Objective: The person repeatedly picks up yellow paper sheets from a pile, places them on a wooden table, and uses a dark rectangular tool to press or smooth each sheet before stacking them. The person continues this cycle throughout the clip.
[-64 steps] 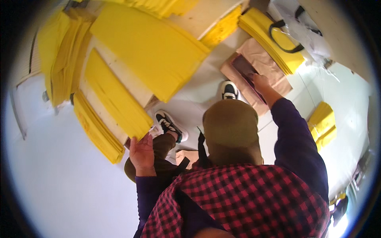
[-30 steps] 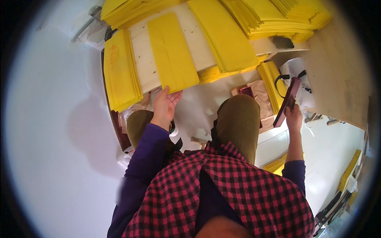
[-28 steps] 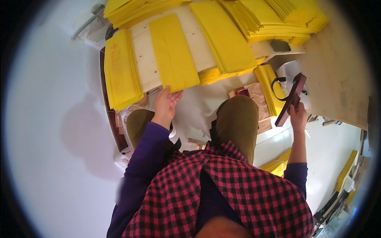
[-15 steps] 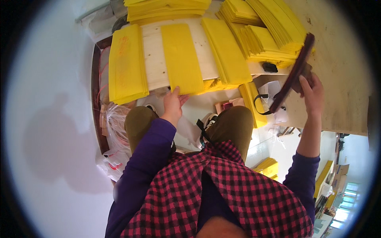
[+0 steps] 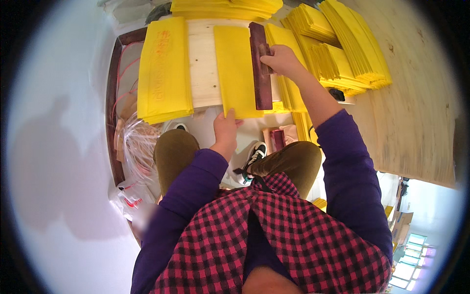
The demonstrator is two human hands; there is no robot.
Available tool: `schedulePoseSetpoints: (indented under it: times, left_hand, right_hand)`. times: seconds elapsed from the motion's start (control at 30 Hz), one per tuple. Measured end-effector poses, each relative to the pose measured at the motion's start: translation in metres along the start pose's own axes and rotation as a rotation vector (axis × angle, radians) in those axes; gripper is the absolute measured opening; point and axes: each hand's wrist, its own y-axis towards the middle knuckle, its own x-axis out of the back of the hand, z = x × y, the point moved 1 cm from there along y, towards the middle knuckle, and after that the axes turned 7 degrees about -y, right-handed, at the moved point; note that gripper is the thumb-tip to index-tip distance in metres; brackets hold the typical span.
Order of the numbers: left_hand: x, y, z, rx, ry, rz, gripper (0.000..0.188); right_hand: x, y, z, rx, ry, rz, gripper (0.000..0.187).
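Observation:
My left hand (image 5: 226, 131) pinches the near edge of a flat yellow fabric piece (image 5: 234, 68) lying on a pale wooden board (image 5: 202, 63). My right hand (image 5: 283, 60) grips the short brown handle of a long, dark red hand stamp (image 5: 263, 93). The stamp lies lengthwise over the right edge of that piece; whether it presses down, I cannot tell. To its left is a yellow stack (image 5: 164, 73) with red marks on top. Another yellow stack (image 5: 288, 88) sits to the right, partly hidden by my right hand and forearm.
Several more yellow stacks (image 5: 355, 44) are piled at the far right, and one (image 5: 225, 7) at the far edge. A small black object (image 5: 336, 94) rests by the right piles. Clear plastic strands (image 5: 137, 139) and a white bag (image 5: 132, 198) are at the lower left, beside a wall.
My right hand has swung the stamp in from the right, over the yellow piece. My left hand stays at the piece's near edge. The view has shifted slightly.

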Motion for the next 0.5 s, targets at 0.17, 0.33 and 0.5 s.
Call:
schedulePoseSetpoints:
  times: [0.17, 0.33, 0.5]
  left_hand:
    - [-0.004, -0.004, -0.001, -0.013, -0.013, -0.007, 0.019]
    - [-0.006, -0.008, -0.001, -0.005, 0.001, 0.000, 0.021]
    - [-0.006, -0.008, 0.000, -0.013, 0.012, 0.008, 0.021]
  right_hand:
    - [-0.018, 0.029, 0.013, -0.020, -0.099, 0.123, 0.032]
    - [-0.025, 0.040, 0.024, -0.041, -0.113, 0.175, 0.034]
    - [-0.029, 0.041, 0.031, -0.058, -0.125, 0.179, 0.036]
